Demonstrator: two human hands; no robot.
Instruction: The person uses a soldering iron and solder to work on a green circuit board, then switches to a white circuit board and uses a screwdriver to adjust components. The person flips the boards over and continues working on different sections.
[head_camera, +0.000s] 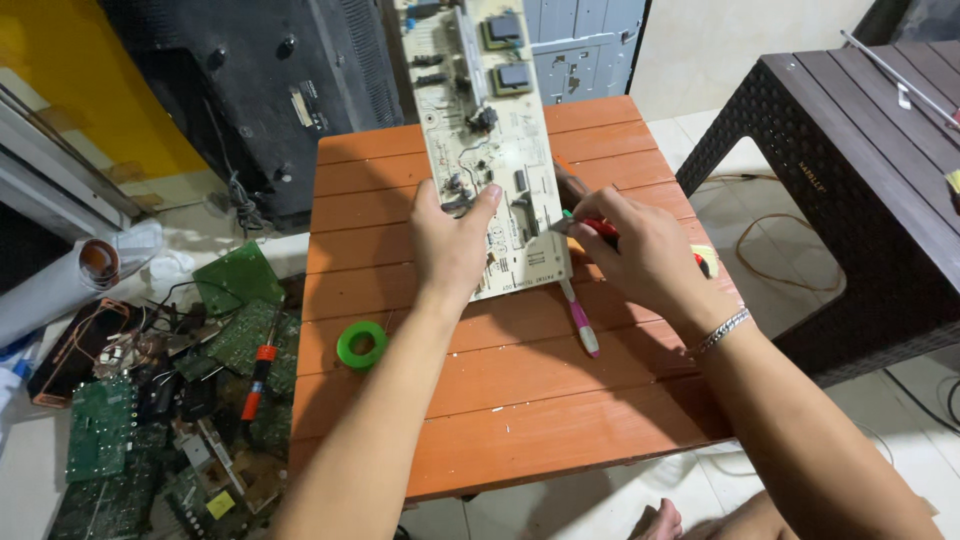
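A long pale circuit board (485, 130) with dark components lies on the orange slatted table (520, 400), running away from me. My left hand (450, 240) grips its near left edge, thumb on top. At the board's near right edge my right hand (640, 255) pinches a red-handled tool (600, 227) with a green part. A bracelet circles that wrist. A pink and white toothbrush (580, 320) lies on the table just below the board.
A green tape roll (361, 345) sits on the table's left side. Green circuit boards, wires and an orange screwdriver (258, 380) litter the floor at left. A dark TV back (250, 90) leans behind. A dark wicker table (860, 180) stands at right.
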